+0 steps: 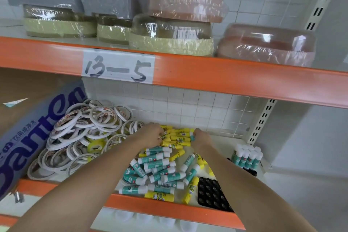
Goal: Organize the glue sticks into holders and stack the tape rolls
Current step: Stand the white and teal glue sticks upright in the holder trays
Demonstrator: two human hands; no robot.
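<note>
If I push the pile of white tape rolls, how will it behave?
The tape rolls lie loosely heaped and overlapping, so the pile would probably slide apart rather than move together. They are thin rings, likely light; any tipped on edge may roll.

a white paper label [118, 66] taped on the orange shelf beam [226, 79], at about 11 o'clock from the middle, reads "13—5" in hand-drawn black strokes. at 8 o'clock, a grey carton [28, 137] bears large blue letters, partly cut off, reading roughly "anten". print on the glue sticks [160, 164] is too small to read.
</note>
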